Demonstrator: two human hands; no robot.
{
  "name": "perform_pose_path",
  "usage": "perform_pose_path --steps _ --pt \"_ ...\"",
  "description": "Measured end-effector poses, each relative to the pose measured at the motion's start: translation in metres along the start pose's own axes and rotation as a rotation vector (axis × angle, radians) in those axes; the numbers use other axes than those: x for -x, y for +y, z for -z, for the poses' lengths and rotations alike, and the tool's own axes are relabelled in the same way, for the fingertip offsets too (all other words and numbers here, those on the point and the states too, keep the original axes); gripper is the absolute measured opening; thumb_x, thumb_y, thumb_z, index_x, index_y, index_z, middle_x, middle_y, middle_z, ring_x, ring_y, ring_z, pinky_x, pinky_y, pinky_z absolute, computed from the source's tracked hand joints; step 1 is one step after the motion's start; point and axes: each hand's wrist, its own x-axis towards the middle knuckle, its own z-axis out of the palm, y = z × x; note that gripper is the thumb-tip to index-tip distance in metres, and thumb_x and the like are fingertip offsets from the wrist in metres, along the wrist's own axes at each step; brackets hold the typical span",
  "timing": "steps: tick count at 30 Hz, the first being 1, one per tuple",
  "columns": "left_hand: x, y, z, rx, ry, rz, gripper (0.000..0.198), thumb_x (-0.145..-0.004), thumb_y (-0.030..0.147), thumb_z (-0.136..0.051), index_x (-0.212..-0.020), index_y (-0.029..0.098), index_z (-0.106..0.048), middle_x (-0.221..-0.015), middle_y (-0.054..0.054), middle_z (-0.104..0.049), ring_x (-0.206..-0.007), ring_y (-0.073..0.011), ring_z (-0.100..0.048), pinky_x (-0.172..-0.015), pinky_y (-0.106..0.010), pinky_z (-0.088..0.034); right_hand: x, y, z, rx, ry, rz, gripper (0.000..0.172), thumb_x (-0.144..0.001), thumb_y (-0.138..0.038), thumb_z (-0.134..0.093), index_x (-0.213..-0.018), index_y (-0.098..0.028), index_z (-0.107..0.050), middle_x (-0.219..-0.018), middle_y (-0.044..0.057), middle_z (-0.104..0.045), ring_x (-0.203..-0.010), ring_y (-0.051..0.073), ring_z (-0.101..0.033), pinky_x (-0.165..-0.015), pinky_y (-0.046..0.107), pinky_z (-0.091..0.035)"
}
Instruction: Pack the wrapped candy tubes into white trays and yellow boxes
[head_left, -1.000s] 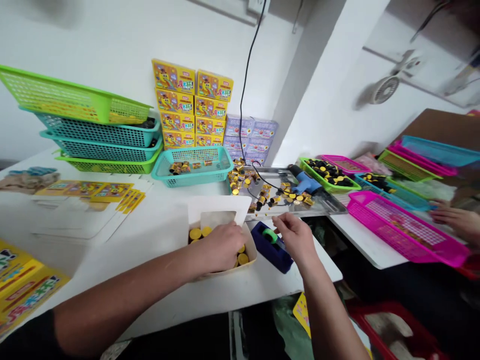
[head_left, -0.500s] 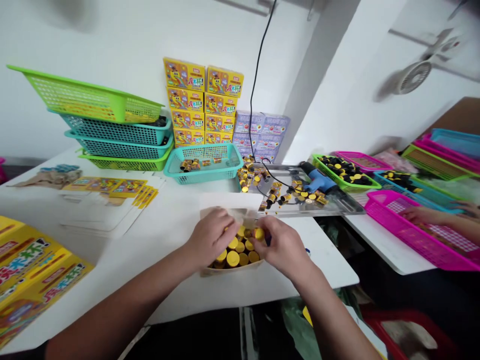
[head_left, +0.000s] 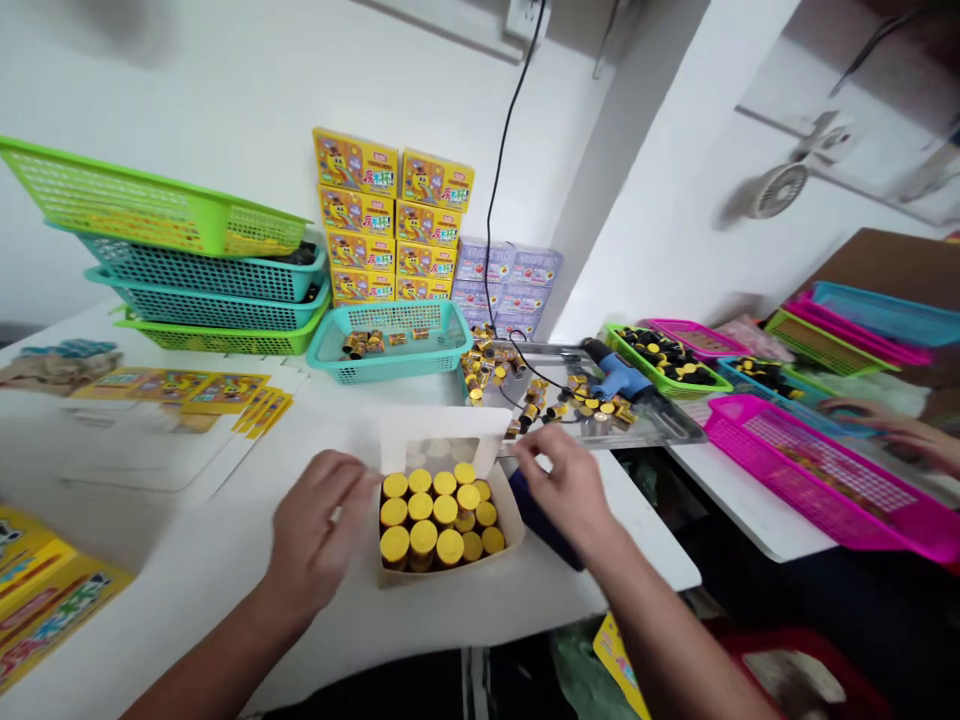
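Open white card box (head_left: 397,432) at bottom centre of the frame on the counter (head_left: 187,610), lid flap standing up at the back, window in the flap. Box nearly full: rows of yellow-capped cylinders (head_left: 439,515), glossy round tops facing up, packed upright, a few sitting lower and uneven, small gap near the upper right corner. Left hand (head_left: 319,530) open, fingers spread, nothing in it, just left of the box. Right hand (head_left: 562,490) open, fingers loosely bent, nothing visible in it, just beside the box's upper right corner, above a navy tape dispenser (head_left: 547,545), mostly hidden. More cylinders loose, not boxed: scattered heap on a metal tray (head_left: 660,425) right of centre, next to a blue corded tool (head_left: 615,378), small batch in a teal plastic basket (head_left: 390,315). Closed yellow cartons (head_left: 382,230) stacked at upper centre, flat printed card sheets (head_left: 172,400) at left. Another person's hand (head_left: 885,430) at far right, over a magenta basket (head_left: 750,420).
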Motion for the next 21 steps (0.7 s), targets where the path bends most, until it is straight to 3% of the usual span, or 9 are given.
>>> perform_pose_path --steps 2,4,6,9,12,14,21 --pt "0.003 -0.021 -0.002 0.075 0.160 0.186 0.031 -0.098 0.037 -0.040 -0.090 0.021 -0.065 -0.091 -0.003 -0.056 -0.083 -0.0174 -0.054 -0.070 -0.031 -0.044 -0.033 0.034 0.004 0.194 -0.098 -0.214 0.030 -0.096 -0.041 -0.045 -0.087 -0.019 -0.063 -0.090 0.007 -0.067 -0.083 0.019 -0.062 -0.074 0.028 -0.044" --pt "0.003 -0.045 -0.012 0.135 0.243 0.355 0.033 -0.097 0.043 -0.043 -0.091 0.020 -0.066 -0.085 -0.002 -0.056 -0.076 -0.0164 -0.054 -0.063 -0.030 -0.043 -0.068 0.066 -0.003 0.348 -0.260 -0.365 0.030 -0.094 -0.040 -0.045 -0.092 -0.018 -0.066 -0.091 0.010 -0.069 -0.089 0.023 -0.064 -0.073 0.030 -0.044" --pt "0.001 -0.068 -0.025 0.145 0.217 0.446 0.035 -0.095 0.047 -0.045 -0.087 0.019 -0.066 -0.080 -0.001 -0.056 -0.071 -0.0159 -0.054 -0.062 -0.029 -0.043 -0.100 0.089 -0.020 0.402 -0.349 -0.423 0.030 -0.092 -0.039 -0.049 -0.094 -0.016 -0.069 -0.094 0.015 -0.070 -0.092 0.027 -0.065 -0.073 0.032 -0.045" --pt "0.001 -0.092 -0.037 0.106 0.080 0.447 0.038 -0.092 0.050 -0.047 -0.080 0.019 -0.064 -0.075 0.000 -0.056 -0.067 -0.0152 -0.054 -0.068 -0.029 -0.045 -0.128 0.108 -0.055 0.440 -0.463 -0.418 0.029 -0.089 -0.037 -0.055 -0.100 -0.015 -0.070 -0.105 0.018 -0.069 -0.101 0.029 -0.065 -0.078 0.033 -0.048" --pt "0.003 -0.101 -0.037 0.113 -0.015 0.487 0.041 -0.089 0.055 -0.048 -0.076 0.019 -0.062 -0.071 0.001 -0.057 -0.062 -0.0146 -0.053 -0.065 -0.028 -0.045 -0.136 0.113 -0.080 0.468 -0.566 -0.377 0.030 -0.082 -0.031 -0.065 -0.107 -0.015 -0.069 -0.113 0.020 -0.067 -0.107 0.031 -0.063 -0.084 0.034 -0.048" --pt "0.005 -0.102 -0.035 0.124 -0.046 0.527 0.043 -0.088 0.058 -0.048 -0.075 0.019 -0.062 -0.069 0.001 -0.057 -0.061 -0.0145 -0.053 -0.062 -0.027 -0.044 -0.136 0.115 -0.083 0.482 -0.602 -0.354 0.034 -0.079 -0.026 -0.066 -0.110 -0.014 -0.068 -0.114 0.020 -0.067 -0.108 0.031 -0.062 -0.086 0.035 -0.048" --pt "0.002 -0.103 -0.036 -0.062 -0.155 0.451 0.046 -0.087 0.058 -0.043 -0.062 0.021 -0.051 -0.064 0.001 -0.057 -0.065 -0.0157 -0.054 -0.061 -0.025 -0.041 -0.125 0.100 -0.046 0.482 -0.625 -0.193 0.052 -0.074 -0.031 -0.069 -0.126 -0.022 -0.062 -0.113 0.012 -0.069 -0.109 0.030 -0.061 -0.088 0.034 -0.048"
